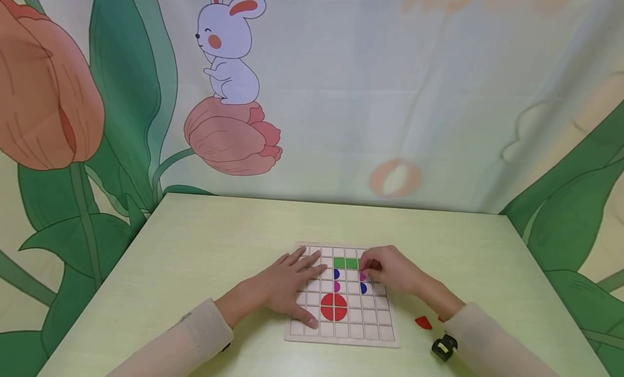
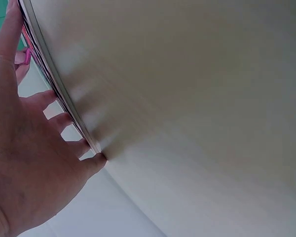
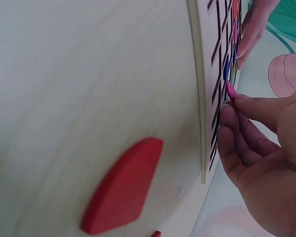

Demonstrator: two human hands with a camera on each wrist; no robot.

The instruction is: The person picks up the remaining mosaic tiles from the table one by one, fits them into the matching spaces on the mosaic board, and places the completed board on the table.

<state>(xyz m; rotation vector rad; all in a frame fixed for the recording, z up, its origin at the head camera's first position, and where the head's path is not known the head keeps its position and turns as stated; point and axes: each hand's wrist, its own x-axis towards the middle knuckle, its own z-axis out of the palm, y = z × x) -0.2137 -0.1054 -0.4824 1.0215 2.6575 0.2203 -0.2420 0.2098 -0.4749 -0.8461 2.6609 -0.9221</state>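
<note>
A wooden grid board (image 1: 370, 332) lies flat on the table. My left hand (image 1: 283, 285) rests on its left side with the fingers spread; the left wrist view shows the fingertips along the board's edge. At the upper right of the grid, my right hand (image 1: 390, 268) pinches a magenta piece (image 3: 231, 90) between thumb and fingers, close against the board. Green squares (image 1: 346, 263) form a row near the top. Below them sit blue half-circles (image 1: 363, 288) and a magenta half-circle (image 1: 337, 286). Red quarter pieces (image 1: 327, 300) make a circle lower down.
A loose red quarter piece (image 3: 126, 190) lies on the table (image 1: 234, 225) right of the board. Another red piece (image 1: 441, 318) is mostly hidden by the right sleeve. A black device (image 1: 444, 347) is at the right wrist. A printed curtain (image 1: 341, 95) hangs behind the table.
</note>
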